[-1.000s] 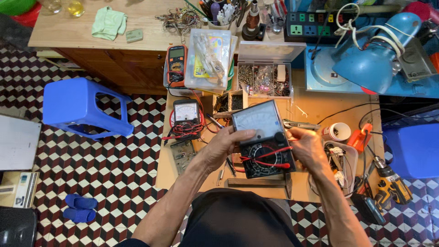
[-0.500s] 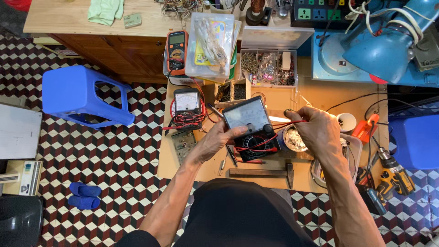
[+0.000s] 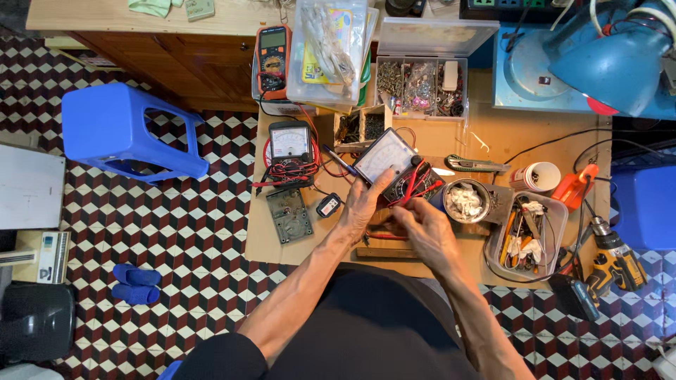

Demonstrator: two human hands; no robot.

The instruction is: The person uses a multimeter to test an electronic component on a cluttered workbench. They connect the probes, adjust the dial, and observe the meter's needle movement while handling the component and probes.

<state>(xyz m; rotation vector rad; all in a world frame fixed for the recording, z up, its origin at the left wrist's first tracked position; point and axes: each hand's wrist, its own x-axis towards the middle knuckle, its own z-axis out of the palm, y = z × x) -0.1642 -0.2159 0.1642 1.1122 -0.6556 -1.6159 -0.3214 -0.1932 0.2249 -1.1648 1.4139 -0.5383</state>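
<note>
An analog multimeter (image 3: pixel 386 160) with a pale dial face and black body is tilted above the wooden workbench (image 3: pixel 493 141). My left hand (image 3: pixel 366 204) grips its lower left edge. My right hand (image 3: pixel 426 229) sits just below its right side, fingers pinched on the red and black test leads (image 3: pixel 415 184) that run across the meter's lower half.
A second analog meter (image 3: pixel 290 144) wrapped in red leads, a bare circuit board (image 3: pixel 289 214), an orange-trimmed digital meter (image 3: pixel 272 53), a parts box (image 3: pixel 422 84), a tin of white scraps (image 3: pixel 465 200), a tool tray (image 3: pixel 524 236), a blue lamp (image 3: pixel 612 60), a drill (image 3: pixel 612 257), a blue stool (image 3: pixel 127 134).
My right hand has come down and left from beside the meter to just below it, drawing the leads with it. My left hand keeps hold of the meter.
</note>
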